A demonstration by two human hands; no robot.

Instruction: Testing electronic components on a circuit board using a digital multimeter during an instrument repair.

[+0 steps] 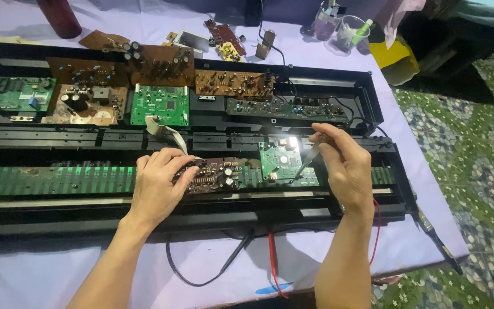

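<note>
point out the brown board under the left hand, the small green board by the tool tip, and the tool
brown board (215, 176), head view, its capacitor-studded middle
small green board (278, 160), head view, its centre
tool (310, 159), head view, mid-shaft

You see a long case of matt black plastic. The small green board looks smooth and shines under the light. The brown board looks dull. Soft purple cloth covers the surface.

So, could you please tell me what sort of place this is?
Probably an informal electronics repair bench: an opened black chassis full of circuit boards, a cloth-covered table with test leads, and a right hand holding a probe-like tool.
</note>
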